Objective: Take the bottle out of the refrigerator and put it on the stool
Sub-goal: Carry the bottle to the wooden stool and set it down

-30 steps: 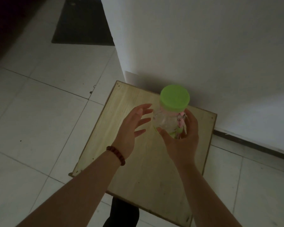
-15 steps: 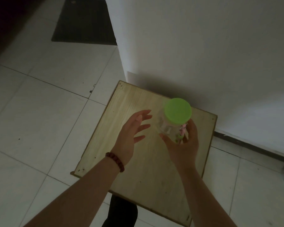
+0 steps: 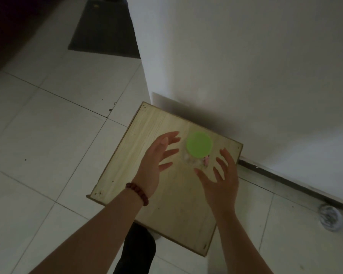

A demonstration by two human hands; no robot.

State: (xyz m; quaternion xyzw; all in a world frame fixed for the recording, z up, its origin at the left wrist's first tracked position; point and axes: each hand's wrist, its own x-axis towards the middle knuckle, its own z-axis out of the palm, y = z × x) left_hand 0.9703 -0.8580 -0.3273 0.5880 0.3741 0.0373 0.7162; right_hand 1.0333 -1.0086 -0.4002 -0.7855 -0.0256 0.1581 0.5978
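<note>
Green-lidded clear bottle [image 3: 198,151] stands upright on the wooden stool [image 3: 147,165], near its far right corner by a white wall [image 3: 246,66]. Both hands flank it with fingers spread, neither gripping: left hand [image 3: 154,167] just beside it, right hand [image 3: 220,180] slightly nearer the camera.

Bottle [image 3: 196,153] upright on the stool [image 3: 139,153], toward its far side by the wall [image 3: 246,66]; my left hand [image 3: 154,165] left of it, right hand [image 3: 222,180] right, both apart.
</note>
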